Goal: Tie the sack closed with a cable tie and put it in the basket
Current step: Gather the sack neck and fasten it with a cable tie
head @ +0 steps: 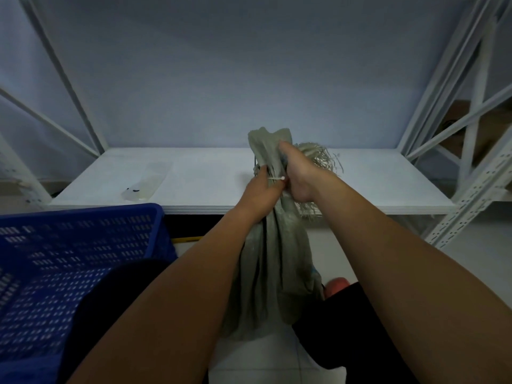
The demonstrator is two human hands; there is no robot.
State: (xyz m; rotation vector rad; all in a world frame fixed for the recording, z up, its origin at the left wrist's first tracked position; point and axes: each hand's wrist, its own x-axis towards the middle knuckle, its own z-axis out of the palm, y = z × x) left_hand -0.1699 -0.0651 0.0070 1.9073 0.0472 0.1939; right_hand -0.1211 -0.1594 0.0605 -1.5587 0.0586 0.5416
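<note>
Head view, only one.

Both arms reach forward, forearms converging at centre frame. Left hand point(263, 191) is lower, with its fingers curled round the gathered neck of the sack point(266, 261) and its thumb up along the fabric. Right hand point(299, 178) sits just above and to the right. It is also clamped on the neck, with the knuckles towards the camera and the fingers wrapped behind the cloth. The hands are touching or nearly so; I can't tell which.

Cable tie point(277, 178): white, looped round the neck between the two hands, with a short end sticking out to the right. Can't tell whether it is pulled fully tight.

The sack is grey-green woven material and hangs upright from the hands in front of the near edge of the shelf point(207, 184). Its body drops down between the person's dark-clothed legs. The frayed mouth point(318, 159) fans out above and to the right of the right hand.

Basket point(83, 214): blue, perforated, near left, below shelf level, well apart from the sack.

Counts:
- 2 hands
- 1 sack
- 1 cable tie on the sack
- 1 basket
- 1 clear plastic packet point(149, 181) lying flat on the left part of the shelf, contents not readable

White rack uprights point(471, 167) stand on the far right.
</note>
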